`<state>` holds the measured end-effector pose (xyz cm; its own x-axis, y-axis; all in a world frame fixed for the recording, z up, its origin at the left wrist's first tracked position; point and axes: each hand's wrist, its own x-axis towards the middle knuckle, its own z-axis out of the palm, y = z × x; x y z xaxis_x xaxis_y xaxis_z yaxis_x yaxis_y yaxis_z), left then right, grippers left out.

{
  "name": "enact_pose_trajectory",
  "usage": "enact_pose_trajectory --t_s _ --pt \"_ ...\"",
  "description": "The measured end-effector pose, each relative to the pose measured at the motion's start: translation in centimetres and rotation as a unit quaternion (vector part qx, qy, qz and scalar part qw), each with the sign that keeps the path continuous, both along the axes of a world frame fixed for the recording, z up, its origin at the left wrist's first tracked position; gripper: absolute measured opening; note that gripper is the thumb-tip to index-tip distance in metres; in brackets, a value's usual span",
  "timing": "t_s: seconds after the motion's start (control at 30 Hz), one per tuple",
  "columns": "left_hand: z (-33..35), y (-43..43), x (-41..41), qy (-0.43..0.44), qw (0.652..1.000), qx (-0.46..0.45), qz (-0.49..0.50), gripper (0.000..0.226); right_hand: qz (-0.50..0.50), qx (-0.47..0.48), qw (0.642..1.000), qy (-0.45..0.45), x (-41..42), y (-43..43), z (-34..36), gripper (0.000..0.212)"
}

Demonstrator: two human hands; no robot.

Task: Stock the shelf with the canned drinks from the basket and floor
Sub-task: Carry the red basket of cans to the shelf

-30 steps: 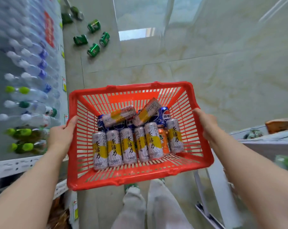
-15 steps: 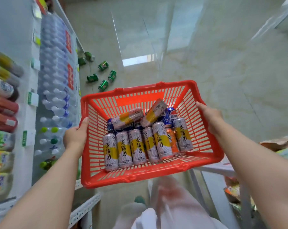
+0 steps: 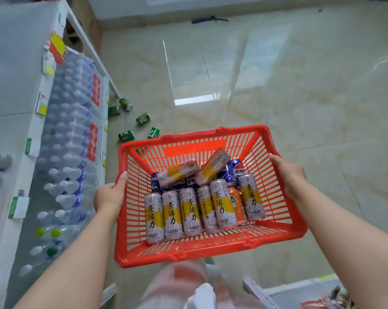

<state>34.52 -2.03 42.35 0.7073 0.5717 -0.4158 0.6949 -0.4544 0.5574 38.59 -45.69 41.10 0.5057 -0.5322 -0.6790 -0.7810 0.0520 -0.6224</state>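
I carry a red plastic basket (image 3: 275, 236) in front of me above the floor. My left hand (image 3: 109, 195) grips its left rim and my right hand (image 3: 287, 172) grips its right rim. Inside stand several silver-and-yellow tea cans (image 3: 172, 214), with two more lying on top (image 3: 179, 172). Blue cola cans (image 3: 236, 170) and an orange can (image 3: 236, 202) sit among them. Several green cans (image 3: 142, 118) lie scattered on the tiled floor ahead, near the foot of the shelf (image 3: 17, 121) on my left.
The left shelf holds rows of water bottles (image 3: 72, 139) with price tags and red labels. My legs (image 3: 188, 286) show below the basket. A low white rack (image 3: 277, 291) sits at the lower right. Glossy tiled floor (image 3: 300, 97) stretches ahead.
The view has tilted up and moved forward along the aisle. The basket stays held in both hands, and the green cans on the floor now appear closer to it.
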Motion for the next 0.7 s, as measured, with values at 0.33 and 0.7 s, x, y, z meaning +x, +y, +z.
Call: enact_pose_trajectory --t_s 0.33,0.7 --pt "-1.3 -3.2 21.2 0.018 1.0 0.013 -0.007 0.066 -0.017 -0.037 0.999 0.027 20.6 -2.3 1.0 0.066" --pt "-1.5 -5.6 42.7 -0.004 0.999 0.047 0.016 0.067 0.004 -0.021 1.0 0.003 44.6 -4.3 0.8 0.067"
